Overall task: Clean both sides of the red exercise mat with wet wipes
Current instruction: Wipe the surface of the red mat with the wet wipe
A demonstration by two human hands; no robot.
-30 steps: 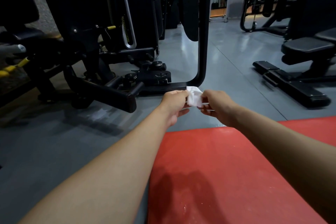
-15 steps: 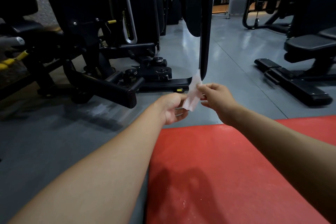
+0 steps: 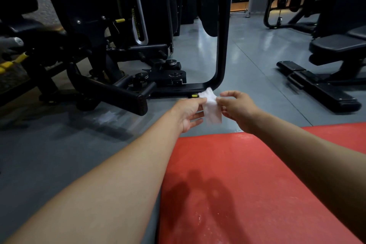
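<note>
Gym floor (image 3: 59,154), red mat (image 3: 247,174) near right; my left hand (image 3: 190,113) and right hand (image 3: 237,109) each pinch one white wipe (image 3: 212,107) beyond it.

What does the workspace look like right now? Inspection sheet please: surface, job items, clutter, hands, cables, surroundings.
Surface: grey gym floor, glossy, with a pale smear near the machine base.
Job's things: red exercise mat flat on the floor, whitish specks near its lower edge; white wet wipe held in the air beyond the mat's far edge.
Clutter: nothing seen.
Grippers: left hand and right hand each pinch a side of the wipe.
Cables: nothing seen.
Surroundings: black weight machine to the left, black bench to the right.
</note>
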